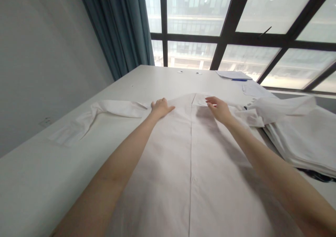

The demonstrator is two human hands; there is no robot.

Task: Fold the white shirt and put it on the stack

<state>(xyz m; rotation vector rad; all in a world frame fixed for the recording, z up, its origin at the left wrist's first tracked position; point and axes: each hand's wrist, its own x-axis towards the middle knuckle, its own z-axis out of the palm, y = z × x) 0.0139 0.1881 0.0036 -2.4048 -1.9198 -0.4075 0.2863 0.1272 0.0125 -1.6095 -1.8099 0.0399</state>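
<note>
A white button-up garment, which looks like a shirt or lab coat [173,153], lies spread flat on the white table [162,81], its front seam running straight toward me. One sleeve [112,107] stretches out to the left and bends down at its middle. My left hand [160,107] rests with fingers spread on the garment's upper left, near the shoulder. Over the upper right, close to the collar end, hovers my right hand [219,108], fingers loosely curled and apart. A shadow lies below it on the cloth, and nothing shows in its fingers.
At the right sits a stack of folded white cloth [307,135], with a black strip [317,175] under it. Papers [232,75] and a blue pen [239,79] lie at the far right of the table. Behind stand a blue curtain [123,27] and windows; a grey wall [47,55] borders the left.
</note>
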